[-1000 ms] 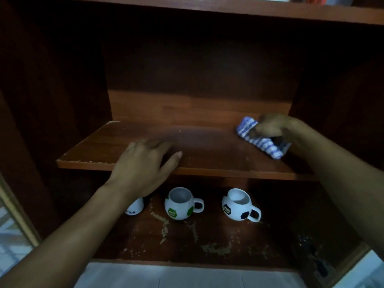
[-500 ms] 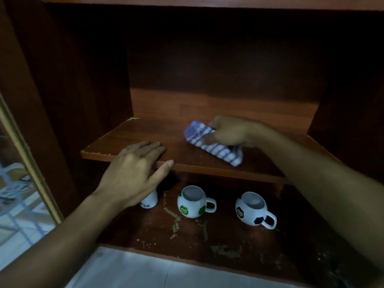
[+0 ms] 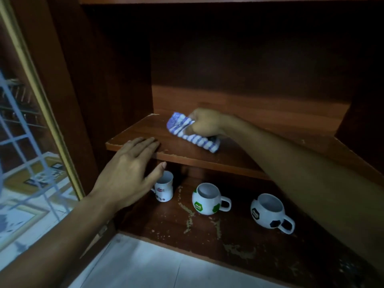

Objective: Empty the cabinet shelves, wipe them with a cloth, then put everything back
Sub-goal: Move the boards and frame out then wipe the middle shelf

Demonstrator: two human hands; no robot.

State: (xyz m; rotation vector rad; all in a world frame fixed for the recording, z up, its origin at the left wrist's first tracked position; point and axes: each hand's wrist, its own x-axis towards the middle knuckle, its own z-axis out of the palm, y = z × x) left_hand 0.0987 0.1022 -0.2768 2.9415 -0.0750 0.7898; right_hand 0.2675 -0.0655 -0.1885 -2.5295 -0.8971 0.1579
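— Head view: where is the cloth (image 3: 188, 132) in relation to the shelf (image 3: 228, 161)?

— On top of it, toward the shelf's back left corner. It is blue-and-white striped and bunched up, and its lower end trails toward the shelf's front edge.

— Who has hold of it?

— The right hand (image 3: 204, 121). Its fingers are curled tightly round the bundle and press it against the shelf's surface.

— And the left hand (image 3: 128, 169)?

— It lies flat on the shelf's front left corner with its fingers straight and close together, gripping nothing. The thumb hangs just below the shelf's front edge.

— What is under the shelf?

— Three mugs stand upright on the cabinet's scuffed bottom board (image 3: 207, 235). A small white mug (image 3: 165, 188) is below the shelf's left end, partly behind the left hand. A round mug with green patches (image 3: 207, 199) is below its middle. A round mug with black patches (image 3: 268, 212) is further right.

— Anything to the left of the shelf?

— A glass door (image 3: 25, 163) with a pale frame.
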